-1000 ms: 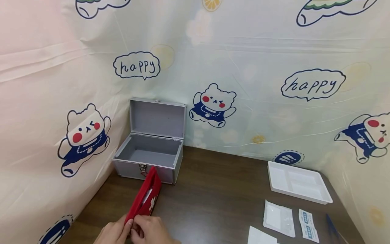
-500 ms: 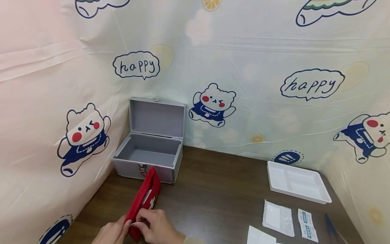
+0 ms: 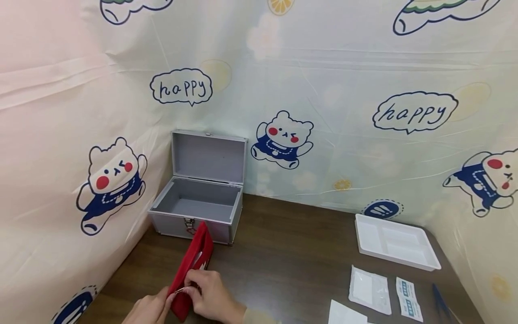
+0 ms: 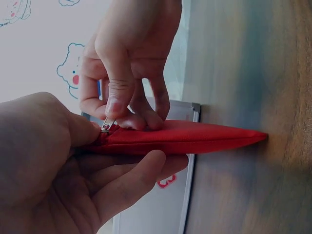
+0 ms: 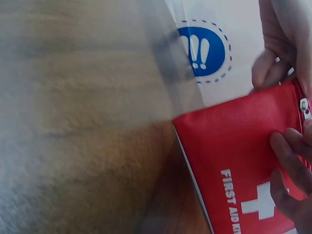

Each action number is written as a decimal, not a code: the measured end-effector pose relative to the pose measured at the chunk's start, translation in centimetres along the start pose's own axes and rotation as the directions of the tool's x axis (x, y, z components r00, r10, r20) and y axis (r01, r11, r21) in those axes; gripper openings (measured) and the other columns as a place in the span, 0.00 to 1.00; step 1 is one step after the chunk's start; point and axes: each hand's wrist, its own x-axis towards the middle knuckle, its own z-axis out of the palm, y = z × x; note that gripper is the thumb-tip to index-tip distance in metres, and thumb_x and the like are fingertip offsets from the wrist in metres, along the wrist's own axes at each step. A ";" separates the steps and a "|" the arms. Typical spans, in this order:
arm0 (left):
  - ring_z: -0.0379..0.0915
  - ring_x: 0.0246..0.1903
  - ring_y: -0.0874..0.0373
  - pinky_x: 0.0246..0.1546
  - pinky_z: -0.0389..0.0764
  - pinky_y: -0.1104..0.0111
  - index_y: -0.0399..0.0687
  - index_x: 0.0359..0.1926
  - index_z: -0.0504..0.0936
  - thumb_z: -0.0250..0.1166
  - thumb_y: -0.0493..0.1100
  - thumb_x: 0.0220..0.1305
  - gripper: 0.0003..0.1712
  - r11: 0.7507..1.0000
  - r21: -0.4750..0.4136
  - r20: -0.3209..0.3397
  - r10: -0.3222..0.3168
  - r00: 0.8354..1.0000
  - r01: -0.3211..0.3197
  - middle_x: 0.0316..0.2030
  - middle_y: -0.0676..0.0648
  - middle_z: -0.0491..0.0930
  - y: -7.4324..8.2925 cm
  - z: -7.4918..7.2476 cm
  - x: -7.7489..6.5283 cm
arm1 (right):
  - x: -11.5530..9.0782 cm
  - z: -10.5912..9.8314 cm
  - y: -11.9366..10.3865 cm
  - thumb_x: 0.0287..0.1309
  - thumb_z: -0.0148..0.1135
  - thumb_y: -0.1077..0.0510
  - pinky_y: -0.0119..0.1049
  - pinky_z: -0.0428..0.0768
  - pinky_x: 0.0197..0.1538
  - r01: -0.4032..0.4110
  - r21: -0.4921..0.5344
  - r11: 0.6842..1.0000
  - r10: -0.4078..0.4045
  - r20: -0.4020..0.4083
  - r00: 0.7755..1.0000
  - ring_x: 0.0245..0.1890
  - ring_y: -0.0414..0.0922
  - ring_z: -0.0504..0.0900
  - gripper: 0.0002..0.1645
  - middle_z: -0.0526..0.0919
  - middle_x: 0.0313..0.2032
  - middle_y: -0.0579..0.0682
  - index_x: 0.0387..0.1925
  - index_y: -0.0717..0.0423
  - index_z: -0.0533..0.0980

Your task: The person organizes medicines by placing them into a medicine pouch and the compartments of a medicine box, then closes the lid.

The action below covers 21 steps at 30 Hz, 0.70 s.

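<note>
Pinching the zipper pull (image 4: 108,125), your right hand (image 3: 211,294) sits beside your left hand (image 3: 146,308), which grips the red first-aid pouch (image 5: 219,141) near its zip end. It stretches beyond your fingers; your right fingertips partly cover its white cross (image 5: 251,208), and its contents are barely discernible.

Pale draped sheeting (image 3: 323,58), printed bears (image 3: 282,143), "happy" speech bubbles (image 3: 181,87), orange slices (image 3: 281,5), brown tabletop (image 3: 291,252)
</note>
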 end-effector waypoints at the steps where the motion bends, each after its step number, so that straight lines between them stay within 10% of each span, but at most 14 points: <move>1: 0.60 0.19 0.62 0.22 0.64 0.70 0.49 0.34 0.72 0.56 0.42 0.74 0.08 1.000 0.000 -0.003 -0.002 1.000 0.002 0.17 0.55 0.61 0.0 0.0 0.0 | 0.0 0.0 0.1 0.59 0.65 0.63 0.09 0.65 0.30 -0.005 -0.005 1.000 0.005 -0.010 1.000 0.24 0.24 0.65 0.11 0.75 0.22 0.39 0.27 0.49 0.71; 21: 0.60 0.17 0.63 0.21 0.66 0.70 0.48 0.31 0.71 0.60 0.39 0.69 0.08 0.998 0.070 -0.074 0.009 0.997 -0.004 0.16 0.55 0.61 0.2 0.3 -0.4 | 1.0 -1.3 2.9 0.58 0.67 0.63 0.11 0.66 0.32 -0.069 -0.057 0.996 0.068 -0.018 0.998 0.25 0.24 0.68 0.12 0.77 0.24 0.40 0.27 0.50 0.71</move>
